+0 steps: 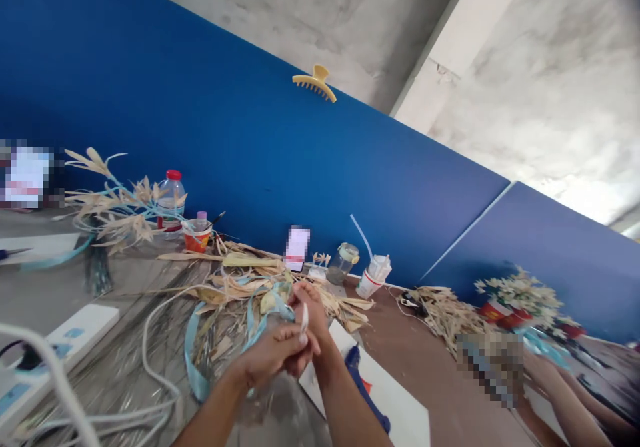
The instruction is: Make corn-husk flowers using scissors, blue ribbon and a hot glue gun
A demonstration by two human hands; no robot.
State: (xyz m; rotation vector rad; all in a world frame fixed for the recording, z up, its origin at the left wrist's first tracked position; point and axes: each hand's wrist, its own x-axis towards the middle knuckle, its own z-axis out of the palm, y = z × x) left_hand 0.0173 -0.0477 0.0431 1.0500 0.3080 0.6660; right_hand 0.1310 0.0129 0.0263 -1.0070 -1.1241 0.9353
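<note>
My left hand point(277, 352) is closed, its thumb and fingers pinching the lower end of a narrow white strip point(305, 317) that stands upright. My right hand point(312, 312) is just beyond it, touching or nearly touching, with fingers curled. What lies inside the right fingers is hidden. Light-blue ribbon point(193, 347) loops over the table to the left of my hands. Dried corn husks point(250, 260) are piled behind them. A blue glue gun point(364, 394) rests on a white board point(405, 410) beside my right forearm.
A white power strip point(83, 330) and white cable point(150, 327) lie at left. Along the blue partition point(240, 134) stand husk flowers point(125, 207), a bottle point(171, 204), a phone point(297, 247), a jar point(343, 264) and a paper cup point(370, 282). Another person's arms point(560, 384) are at right.
</note>
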